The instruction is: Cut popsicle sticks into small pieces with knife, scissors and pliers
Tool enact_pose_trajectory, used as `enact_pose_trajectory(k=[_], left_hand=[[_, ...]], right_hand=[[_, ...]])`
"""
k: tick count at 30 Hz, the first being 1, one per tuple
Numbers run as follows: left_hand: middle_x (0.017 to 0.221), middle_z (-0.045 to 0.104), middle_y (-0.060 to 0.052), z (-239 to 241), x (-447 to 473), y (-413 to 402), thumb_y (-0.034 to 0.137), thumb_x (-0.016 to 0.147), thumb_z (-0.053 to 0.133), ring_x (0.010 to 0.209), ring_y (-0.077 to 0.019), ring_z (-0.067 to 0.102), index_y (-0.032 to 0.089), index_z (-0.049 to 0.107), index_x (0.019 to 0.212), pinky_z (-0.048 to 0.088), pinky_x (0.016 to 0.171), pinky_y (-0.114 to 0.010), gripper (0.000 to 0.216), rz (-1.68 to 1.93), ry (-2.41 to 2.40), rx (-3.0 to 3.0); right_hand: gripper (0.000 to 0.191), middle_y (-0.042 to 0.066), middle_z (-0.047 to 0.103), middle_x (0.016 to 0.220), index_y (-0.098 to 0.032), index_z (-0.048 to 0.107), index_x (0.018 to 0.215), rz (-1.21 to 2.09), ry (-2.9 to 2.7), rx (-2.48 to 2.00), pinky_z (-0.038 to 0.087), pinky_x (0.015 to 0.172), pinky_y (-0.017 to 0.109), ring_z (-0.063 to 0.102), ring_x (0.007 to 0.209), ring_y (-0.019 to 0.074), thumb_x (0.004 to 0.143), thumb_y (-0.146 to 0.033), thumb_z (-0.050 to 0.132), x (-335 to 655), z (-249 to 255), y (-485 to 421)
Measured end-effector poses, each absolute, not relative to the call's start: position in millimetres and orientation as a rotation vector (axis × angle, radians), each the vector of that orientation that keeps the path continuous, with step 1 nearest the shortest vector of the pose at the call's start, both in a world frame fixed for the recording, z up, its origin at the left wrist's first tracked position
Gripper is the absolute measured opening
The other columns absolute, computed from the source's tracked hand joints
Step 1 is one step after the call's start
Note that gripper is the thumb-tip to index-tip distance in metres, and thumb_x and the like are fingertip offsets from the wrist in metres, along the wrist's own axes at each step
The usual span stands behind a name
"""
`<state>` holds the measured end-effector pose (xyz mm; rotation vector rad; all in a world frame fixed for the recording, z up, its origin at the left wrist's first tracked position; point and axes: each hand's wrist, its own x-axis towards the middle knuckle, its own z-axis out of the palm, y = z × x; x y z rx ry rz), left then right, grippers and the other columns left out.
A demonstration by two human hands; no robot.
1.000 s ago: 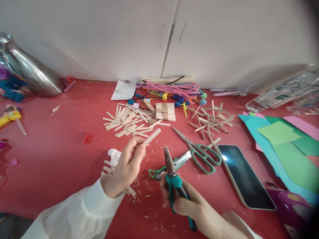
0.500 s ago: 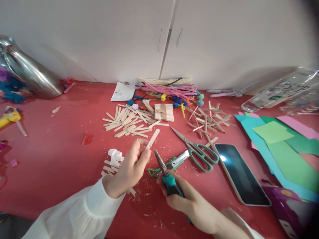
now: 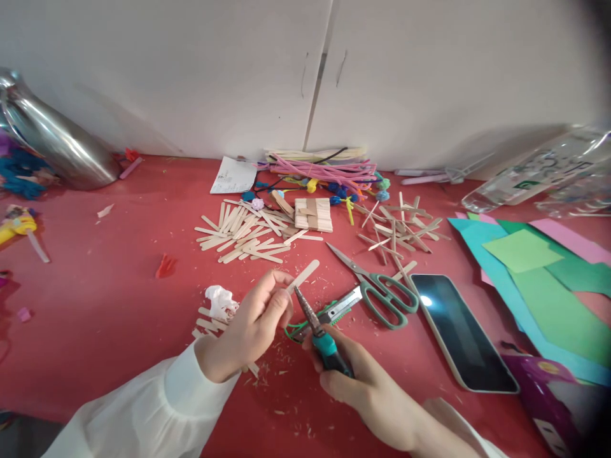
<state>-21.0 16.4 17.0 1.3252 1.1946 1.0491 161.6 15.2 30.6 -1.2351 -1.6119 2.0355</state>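
My left hand (image 3: 265, 315) pinches a flat wooden craft stick (image 3: 305, 273) between thumb and fingers, its rounded end pointing up to the right. My right hand (image 3: 358, 375) is wrapped round needle-nose pliers (image 3: 324, 350) with a teal and black handle and a tapered, ridged metal nose. The nose tip is at the stick's lower edge, close to my left thumb; whether it grips the stick I cannot tell. Beyond the pliers lie a green utility knife (image 3: 338, 308) and grey-green scissors (image 3: 377, 286). Beside my left wrist are short stick pieces (image 3: 207, 324) and a crumpled white tissue (image 3: 222, 302).
Loose craft sticks (image 3: 243, 232), a bundled stack (image 3: 312, 215) and thin split sticks (image 3: 405, 226) lie farther back, before pink pipe cleaners (image 3: 324, 170). To the right are a phone (image 3: 463, 331), coloured paper (image 3: 548, 280), a purple glue gun (image 3: 544, 388) and plastic bottles (image 3: 529, 168). A steel jug (image 3: 67, 140) stands left.
The craft stick in my left hand has tilted over and lowered to the right, so its lower edge meets the pliers' tip. My right hand has barely moved.
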Motion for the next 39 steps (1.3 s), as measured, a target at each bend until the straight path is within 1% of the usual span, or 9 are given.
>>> enact_pose_trajectory(k=[7, 11, 14, 18, 21, 23, 26, 33, 39], left_hand=[[0.062, 0.052, 0.006, 17, -19, 15, 0.035, 0.097, 0.034, 0.047, -0.0084, 0.040, 0.022, 0.043, 0.106, 0.032, 0.046, -0.021, 0.018, 1.053, 1.197, 1.301], [0.062, 0.055, 0.006, 21, -20, 19, 0.039, 0.096, 0.035, 0.044, -0.0076, 0.038, 0.021, 0.043, 0.092, 0.032, 0.043, -0.021, 0.019, 1.041, 1.158, 1.217], [0.055, 0.052, 0.007, 22, -19, 21, 0.040, 0.095, 0.036, 0.041, -0.0075, 0.037, 0.022, 0.040, 0.085, 0.031, 0.042, -0.020, 0.021, 1.024, 1.146, 1.164], [0.046, 0.045, 0.010, 20, -20, 22, 0.040, 0.094, 0.037, 0.038, -0.0066, 0.035, 0.022, 0.038, 0.077, 0.030, 0.042, -0.019, 0.025, 1.032, 1.091, 1.072], [0.044, 0.041, 0.010, 18, -21, 23, 0.037, 0.094, 0.038, 0.036, -0.0056, 0.031, 0.021, 0.040, 0.077, 0.027, 0.041, -0.019, 0.024, 1.014, 1.071, 1.029], [0.043, 0.039, 0.011, 18, -21, 23, 0.036, 0.094, 0.039, 0.035, -0.0056, 0.028, 0.020, 0.044, 0.081, 0.025, 0.039, -0.019, 0.021, 0.986, 1.101, 1.031], [0.042, 0.038, 0.012, 19, -20, 22, 0.037, 0.093, 0.039, 0.035, -0.0060, 0.027, 0.020, 0.044, 0.083, 0.024, 0.039, -0.020, 0.020, 0.974, 1.155, 1.062], [0.045, 0.041, 0.011, 22, -18, 22, 0.041, 0.093, 0.036, 0.038, -0.0072, 0.030, 0.021, 0.041, 0.081, 0.028, 0.043, -0.021, 0.024, 0.966, 1.195, 1.134], [0.046, 0.042, 0.010, 23, -18, 21, 0.043, 0.094, 0.035, 0.040, -0.0090, 0.035, 0.022, 0.039, 0.081, 0.031, 0.045, -0.022, 0.025, 0.949, 1.228, 1.188]], right_hand=[[0.017, -0.003, 0.040, 0.070, -0.020, 0.043, 0.080, 1.981, -1.576, -1.250, 0.032, 0.059, 0.026, 0.034, 0.063, 0.0123, 0.065, -0.027, 0.047, 162, 34, 17], [0.018, -0.003, 0.041, 0.069, -0.019, 0.045, 0.081, 1.973, -1.567, -1.249, 0.033, 0.057, 0.025, 0.035, 0.061, 0.0117, 0.065, -0.027, 0.048, 161, 35, 15], [0.017, -0.002, 0.044, 0.071, -0.019, 0.046, 0.083, 1.841, -1.628, -1.273, 0.037, 0.058, 0.026, 0.039, 0.062, 0.0123, 0.070, -0.030, 0.048, 165, 30, 18], [0.022, 0.000, 0.052, 0.073, -0.021, 0.049, 0.095, 1.285, -1.884, -1.479, 0.041, 0.058, 0.028, 0.048, 0.062, 0.0159, 0.077, -0.034, 0.047, 178, 17, 32], [0.039, 0.010, 0.062, 0.097, -0.019, 0.050, 0.110, 0.666, -2.032, -1.663, 0.046, 0.069, 0.037, 0.059, 0.079, 0.0246, 0.075, -0.037, 0.047, 190, 9, 48], [0.039, 0.013, 0.064, 0.099, -0.017, 0.052, 0.110, 0.329, -2.109, -1.719, 0.046, 0.076, 0.042, 0.059, 0.092, 0.0309, 0.076, -0.036, 0.045, 197, 5, 57], [0.036, 0.013, 0.065, 0.094, -0.016, 0.055, 0.107, 0.066, -2.193, -1.863, 0.048, 0.075, 0.042, 0.059, 0.096, 0.0341, 0.078, -0.035, 0.047, 206, 3, 68], [0.039, 0.014, 0.066, 0.101, -0.014, 0.055, 0.113, -0.085, -2.223, -1.981, 0.048, 0.073, 0.043, 0.060, 0.093, 0.0341, 0.081, -0.037, 0.050, 220, -1, 80], [0.031, 0.014, 0.065, 0.099, -0.014, 0.061, 0.106, -0.004, -2.185, -1.492, 0.046, 0.079, 0.044, 0.057, 0.090, 0.0312, 0.088, -0.033, 0.044, 201, 8, 66]])
